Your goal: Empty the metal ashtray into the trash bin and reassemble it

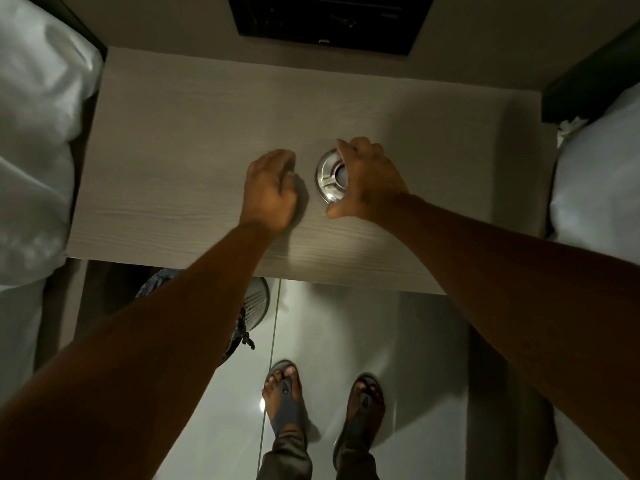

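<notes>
A round metal ashtray (pixel 328 177) with its lid on sits on the pale wooden bedside table (pixel 180 161). My right hand (pixel 367 178) covers its right side, forefinger on the far rim and thumb at the near rim, gripping it. My left hand (pixel 272 188) hovers just left of the ashtray, fingers curled loosely and holding nothing, a small gap apart from it. The perforated metal trash bin (pixel 258 301) with a dark liner stands on the floor under the table's front edge, mostly hidden by my left forearm.
White bedding (pixel 31 133) flanks the table on the left and a white pillow (pixel 599 174) on the right. A black panel (pixel 329 22) is set in the wall behind. My sandalled feet (pixel 322 400) stand on a glossy white tile floor.
</notes>
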